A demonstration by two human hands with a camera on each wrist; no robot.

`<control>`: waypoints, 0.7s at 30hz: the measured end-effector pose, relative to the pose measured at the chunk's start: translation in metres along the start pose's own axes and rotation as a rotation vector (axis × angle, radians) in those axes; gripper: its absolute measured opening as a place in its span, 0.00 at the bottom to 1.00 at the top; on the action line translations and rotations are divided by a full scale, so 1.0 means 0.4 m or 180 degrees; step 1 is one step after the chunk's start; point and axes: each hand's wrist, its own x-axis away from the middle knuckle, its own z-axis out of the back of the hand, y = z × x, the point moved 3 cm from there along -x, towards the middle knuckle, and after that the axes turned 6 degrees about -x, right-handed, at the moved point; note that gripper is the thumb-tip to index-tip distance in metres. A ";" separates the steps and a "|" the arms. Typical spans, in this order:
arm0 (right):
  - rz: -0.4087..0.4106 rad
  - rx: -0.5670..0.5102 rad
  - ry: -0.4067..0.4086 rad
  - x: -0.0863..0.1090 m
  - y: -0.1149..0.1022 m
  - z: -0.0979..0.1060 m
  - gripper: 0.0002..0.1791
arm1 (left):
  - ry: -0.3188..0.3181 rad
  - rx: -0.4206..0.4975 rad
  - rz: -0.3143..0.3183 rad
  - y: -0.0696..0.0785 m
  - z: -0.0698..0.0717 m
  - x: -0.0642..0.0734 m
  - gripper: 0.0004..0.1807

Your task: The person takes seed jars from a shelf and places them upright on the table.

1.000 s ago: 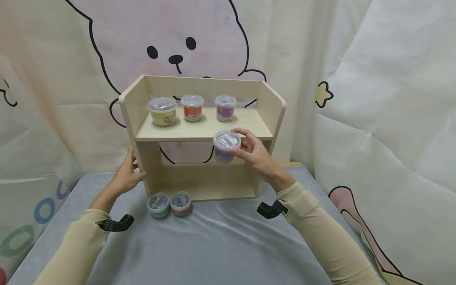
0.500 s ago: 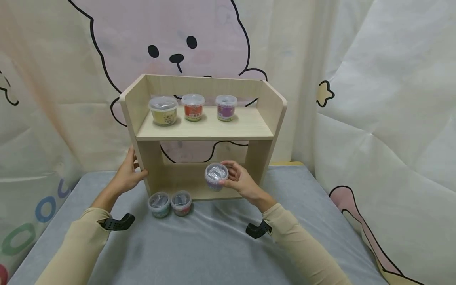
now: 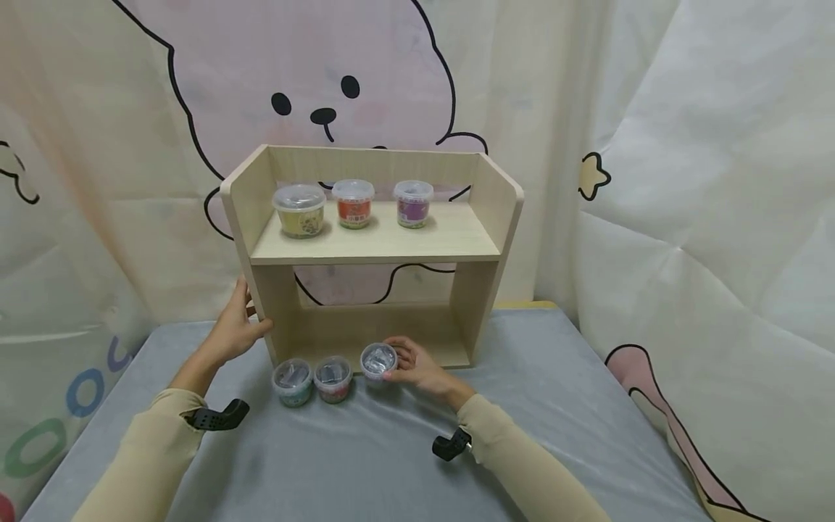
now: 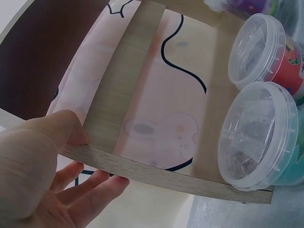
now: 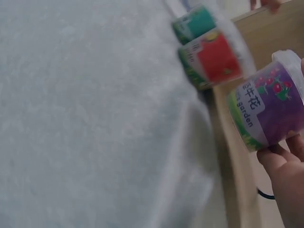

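Note:
My right hand (image 3: 417,368) grips a small purple-labelled plastic tub (image 5: 270,107) with a clear lid, low in front of the shelf's base. Just left of it, a red-labelled tub (image 3: 333,380) and a teal-labelled tub (image 3: 292,382) stand side by side on the cloth. With thumb inside and fingers outside, my left hand (image 3: 233,330) holds the left side panel (image 4: 166,173) of the wooden shelf (image 3: 375,259). On the upper board sit a wide yellow tub (image 3: 300,212), an orange-red tub (image 3: 354,204) and another purple tub (image 3: 413,204).
A grey-blue cloth (image 3: 339,464) covers the table. Behind the shelf hangs a pale curtain (image 3: 522,109) with a cartoon bear, and more curtain closes in both sides. The shelf's lower compartment (image 3: 372,326) is open at the front.
My right hand has carried the purple tub down and to the left, from in front of the upper board to beside the red-labelled tub. The left hand stays on the panel.

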 end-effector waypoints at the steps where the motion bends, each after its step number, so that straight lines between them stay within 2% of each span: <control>1: -0.0030 0.0014 -0.0020 -0.003 0.008 -0.003 0.38 | -0.0001 -0.0011 0.0004 0.000 -0.001 0.000 0.57; 9: -0.0292 -0.0021 -0.0119 -0.019 0.045 -0.017 0.37 | -0.0050 -0.0101 0.0089 -0.002 -0.004 -0.007 0.55; 14: -0.0413 -0.0065 -0.0145 -0.021 0.066 -0.019 0.36 | -0.0076 -0.0086 0.0123 -0.004 -0.004 -0.004 0.56; 21: -0.0389 -0.0127 -0.0110 -0.029 0.067 -0.013 0.36 | -0.0070 -0.0090 0.0044 -0.007 -0.001 -0.003 0.58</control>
